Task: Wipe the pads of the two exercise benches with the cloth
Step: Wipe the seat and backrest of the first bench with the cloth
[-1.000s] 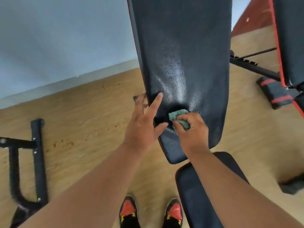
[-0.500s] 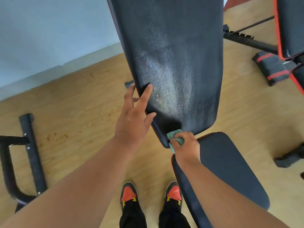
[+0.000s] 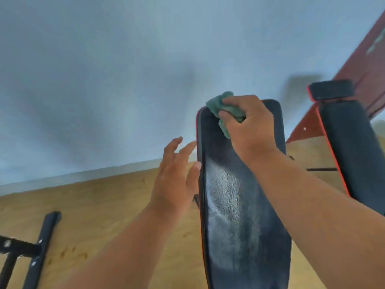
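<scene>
A black inclined back pad (image 3: 239, 215) with red edge trim rises in front of me, its surface shiny with streaks. My right hand (image 3: 252, 126) grips a crumpled green cloth (image 3: 224, 110) and presses it on the pad's top left corner. My left hand (image 3: 177, 174) is open, fingers spread, beside the pad's left edge, the thumb close to or touching the rim. A second black pad (image 3: 352, 147) with red trim stands at the right, partly behind my right forearm.
A pale blue wall (image 3: 104, 80) runs behind the benches, over a wooden floor (image 3: 104, 215). A black metal frame (image 3: 39, 249) lies on the floor at lower left. A dark red panel (image 3: 366, 80) leans at upper right.
My right hand has carried the cloth from the bottom end of the back pad up to its top corner. My view has tilted upward. My left hand has come off the pad face.
</scene>
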